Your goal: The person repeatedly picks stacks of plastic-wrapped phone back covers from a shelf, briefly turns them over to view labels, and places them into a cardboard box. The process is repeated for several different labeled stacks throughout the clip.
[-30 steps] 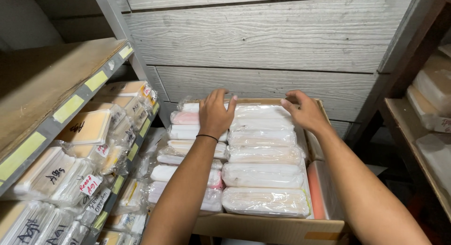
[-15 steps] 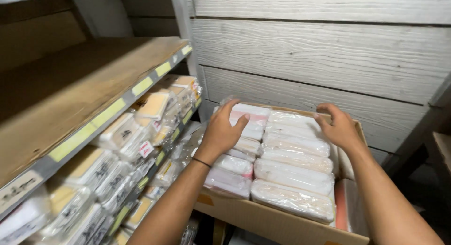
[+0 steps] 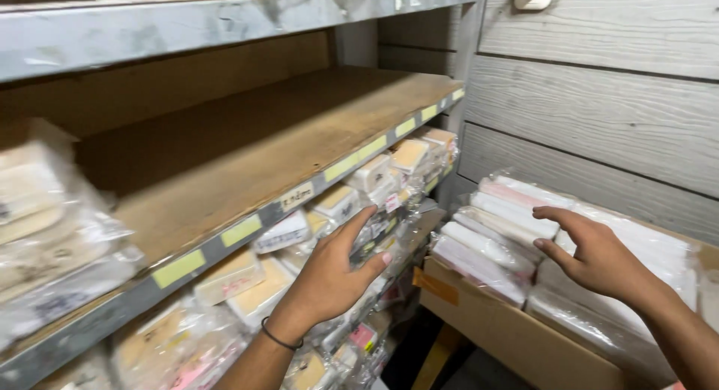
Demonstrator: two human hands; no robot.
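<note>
Left hand (image 3: 329,281): open, fingers spread, resting on wrapped packets (image 3: 341,203) stacked below the shelf (image 3: 247,173) front edge. Right hand (image 3: 592,255): open, empty, over long wrapped packs (image 3: 487,248) in cardboard box (image 3: 487,323), long axes running along the box's near edge.

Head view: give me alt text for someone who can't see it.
A person's left hand touches plastic-wrapped packets stacked under a metal shelf, while the right hand hovers over wrapped white and pink bundles in a cardboard box.
</note>
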